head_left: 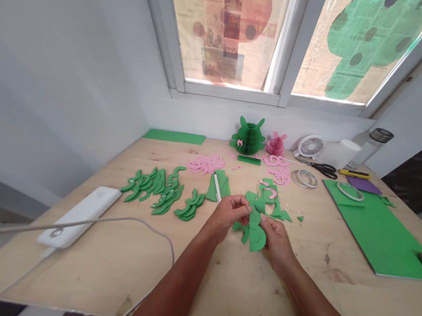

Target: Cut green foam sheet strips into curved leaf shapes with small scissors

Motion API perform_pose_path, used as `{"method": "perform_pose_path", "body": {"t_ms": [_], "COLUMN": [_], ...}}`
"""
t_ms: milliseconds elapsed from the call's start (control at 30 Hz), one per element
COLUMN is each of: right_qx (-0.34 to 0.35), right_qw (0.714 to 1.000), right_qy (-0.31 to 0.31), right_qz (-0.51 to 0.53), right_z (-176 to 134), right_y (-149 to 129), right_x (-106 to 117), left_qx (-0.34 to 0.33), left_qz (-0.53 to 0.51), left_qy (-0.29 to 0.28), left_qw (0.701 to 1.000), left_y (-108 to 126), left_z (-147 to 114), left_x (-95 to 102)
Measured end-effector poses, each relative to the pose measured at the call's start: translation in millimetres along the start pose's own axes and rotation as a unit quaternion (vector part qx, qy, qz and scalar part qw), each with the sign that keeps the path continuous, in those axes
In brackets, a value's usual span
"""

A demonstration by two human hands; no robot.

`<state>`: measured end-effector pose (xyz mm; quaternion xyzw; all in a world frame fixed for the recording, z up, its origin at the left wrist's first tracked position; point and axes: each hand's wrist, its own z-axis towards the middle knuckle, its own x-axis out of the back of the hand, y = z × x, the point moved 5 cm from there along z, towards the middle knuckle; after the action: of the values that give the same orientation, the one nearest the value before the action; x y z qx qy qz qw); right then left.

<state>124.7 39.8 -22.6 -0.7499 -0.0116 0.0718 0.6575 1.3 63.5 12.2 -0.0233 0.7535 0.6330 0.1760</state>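
In the middle of the table, a green paper cutout (257, 237) with a rounded, scalloped edge and a curved line on it is held up between both hands. My left hand (230, 215) pinches its upper left edge. My right hand (276, 236) grips its right side, with the thumb towards the top. A slim white tool (216, 186) slants up beside my left hand over green paper strips (225, 183); I cannot tell whether the hand touches it. Green scraps (269, 190) lie just beyond the fingers, with bits of pink paper on them.
Stacks of curved green pieces (169, 194) and pink pieces (207, 163) lie left and behind. A white power bank (80, 214) with cables sits left. Green (250, 138) and pink paper figures (275, 144), a fan (310, 146), scissors (325, 170), tape rolls (304, 178) and green sheets (379, 236) stand or lie around.
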Motion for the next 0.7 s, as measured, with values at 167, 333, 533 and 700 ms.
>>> {"method": "perform_pose_path", "body": {"t_ms": [167, 333, 533, 700], "right_qx": [0.001, 0.004, 0.007, -0.001], "right_qw": [1.0, 1.0, 0.999, 1.0], "right_qy": [-0.002, -0.016, -0.029, -0.022], "right_qz": [-0.005, 0.008, 0.024, 0.019], "right_z": [0.2, -1.7, -1.0, -0.6], "right_y": [-1.4, -4.4, -3.1, -1.1], "right_x": [0.1, -1.8, -2.7, -1.8], "left_qx": [-0.004, -0.01, -0.009, -0.008], "left_qz": [0.003, 0.003, 0.002, 0.002], "left_qy": [0.002, 0.001, 0.0, 0.0], "left_qw": [1.0, 1.0, 1.0, 1.0], "left_y": [0.2, 0.4, 0.2, 1.4], "left_z": [-0.1, -0.5, -1.3, -1.0], "left_x": [0.3, 0.0, -0.3, -0.4]}}
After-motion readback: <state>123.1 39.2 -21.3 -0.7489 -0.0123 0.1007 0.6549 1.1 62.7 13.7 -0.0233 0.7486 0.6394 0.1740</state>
